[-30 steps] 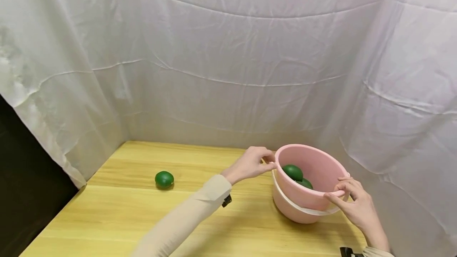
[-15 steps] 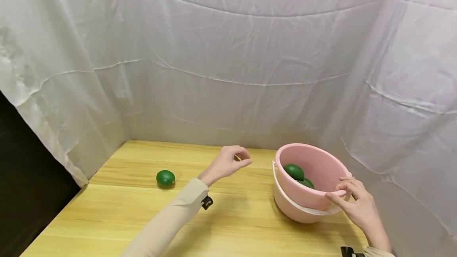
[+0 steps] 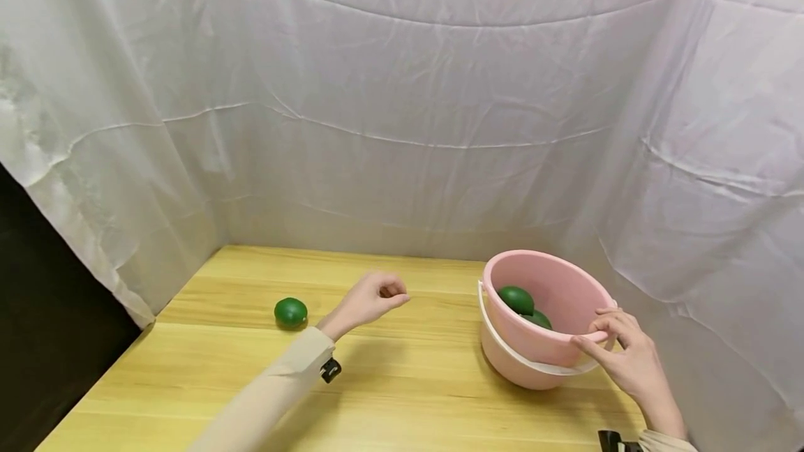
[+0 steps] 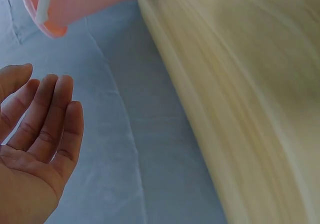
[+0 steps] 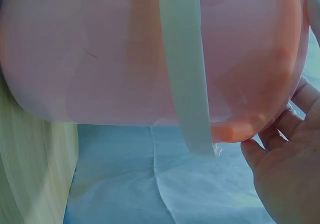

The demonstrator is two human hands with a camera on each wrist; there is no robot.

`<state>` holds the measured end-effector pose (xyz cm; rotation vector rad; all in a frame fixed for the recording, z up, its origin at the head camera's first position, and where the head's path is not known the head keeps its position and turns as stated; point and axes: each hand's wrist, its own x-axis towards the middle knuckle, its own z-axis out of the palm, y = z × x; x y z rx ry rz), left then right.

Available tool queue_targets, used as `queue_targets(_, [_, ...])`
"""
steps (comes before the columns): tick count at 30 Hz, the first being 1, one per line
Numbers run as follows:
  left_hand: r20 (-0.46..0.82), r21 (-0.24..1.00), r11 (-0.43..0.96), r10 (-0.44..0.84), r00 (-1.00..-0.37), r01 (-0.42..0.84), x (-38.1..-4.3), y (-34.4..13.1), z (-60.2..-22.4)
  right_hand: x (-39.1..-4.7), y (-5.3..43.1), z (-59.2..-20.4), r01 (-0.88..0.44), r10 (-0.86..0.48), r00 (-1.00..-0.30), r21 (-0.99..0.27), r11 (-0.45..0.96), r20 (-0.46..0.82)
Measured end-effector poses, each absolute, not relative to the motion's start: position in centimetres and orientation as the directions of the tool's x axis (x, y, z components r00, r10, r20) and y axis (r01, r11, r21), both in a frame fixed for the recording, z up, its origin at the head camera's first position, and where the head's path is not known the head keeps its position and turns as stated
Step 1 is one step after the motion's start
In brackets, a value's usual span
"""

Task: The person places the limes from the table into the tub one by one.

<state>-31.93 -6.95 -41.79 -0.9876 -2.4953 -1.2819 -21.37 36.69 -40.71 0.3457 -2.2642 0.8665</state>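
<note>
A pink bucket (image 3: 521,333) stands at the right of the table, its white handle (image 3: 555,370) hanging down across its front. Inside it lie green, lime-like fruits (image 3: 515,299), at least two of them showing. My right hand (image 3: 633,361) holds the bucket's right rim between thumb and fingers; in the right wrist view the fingers meet the rim (image 5: 280,101). Over the middle of the table hovers my left hand (image 3: 364,302), its fingers loosely bent and nothing in them. A single green, lime-like fruit (image 3: 291,312) sits on the tabletop, left of that hand.
The wooden table (image 3: 408,403) has its back edge near a pale hanging cloth (image 3: 402,187), which also rises on both sides. A dark area (image 3: 50,312) lies beyond the table's left edge.
My left hand has left the bucket's rim and moved left across the table toward the lone green fruit. The right hand keeps hold of the rim, and the bucket has hardly moved.
</note>
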Motion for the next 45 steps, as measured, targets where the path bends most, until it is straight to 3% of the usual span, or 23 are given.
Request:
queue_targets(13, [0.352, 0.743, 0.453, 0.361, -0.864, 0.492, -31.2, -12.2, -43.1, -21.7, 36.4, -40.4, -0.456, -0.013, -0.739, -0.486, 0.745, 0.673])
queue_targets(24, [0.307, 0.778, 0.517, 0.18, -0.934, 0.356, -31.3, -16.2, -44.0, -21.7, 36.4, -40.6, -0.466, -0.018, -0.735, -0.486, 0.739, 0.677])
queue_targets(35, [0.289, 0.767, 0.576, 0.082, -0.954, 0.282, -31.8, -19.6, -45.1, -21.3, 36.6, -40.7, -0.448, -0.005, -0.742, -0.489, 0.748, 0.671])
queue_targets(42, [0.226, 0.754, 0.639, -0.04, -0.973, 0.149, -32.1, -21.7, -45.3, -21.3, 36.7, -40.5, -0.461, -0.017, -0.736, -0.483, 0.744, 0.676])
queue_targets(45, [0.195, 0.733, 0.669, -0.031, -0.98, 0.125, -32.2, -22.4, -45.4, -21.2, 36.7, -40.5, -0.452, -0.012, -0.741, -0.485, 0.748, 0.672])
